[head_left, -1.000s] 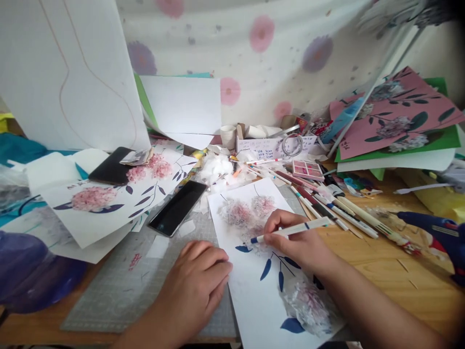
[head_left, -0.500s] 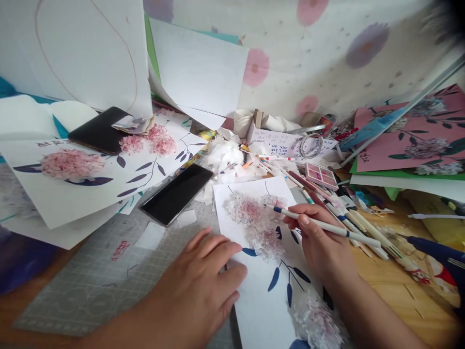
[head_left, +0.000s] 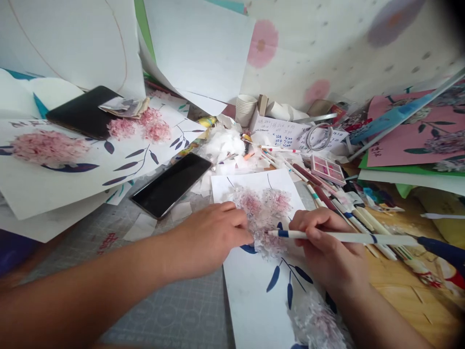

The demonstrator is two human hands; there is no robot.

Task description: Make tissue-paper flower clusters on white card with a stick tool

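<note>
A white sheet with fluffy pink tissue flowers and dark blue leaves lies in front of me on a grey cutting mat. My right hand is closed on a white pen with a blue band, its tip lying over the lower flower. My left hand rests on the sheet's left edge with fingers curled, fingertips touching the tissue flower.
A black phone lies left of the sheet and a second phone sits further back on other flower sheets. Pens and pencils, a pink palette, a paper cup and pink card crowd the right and back.
My left hand has slid up and right from the mat onto the tissue flower. The right hand with the pen shifted slightly and now holds the pen more level.
</note>
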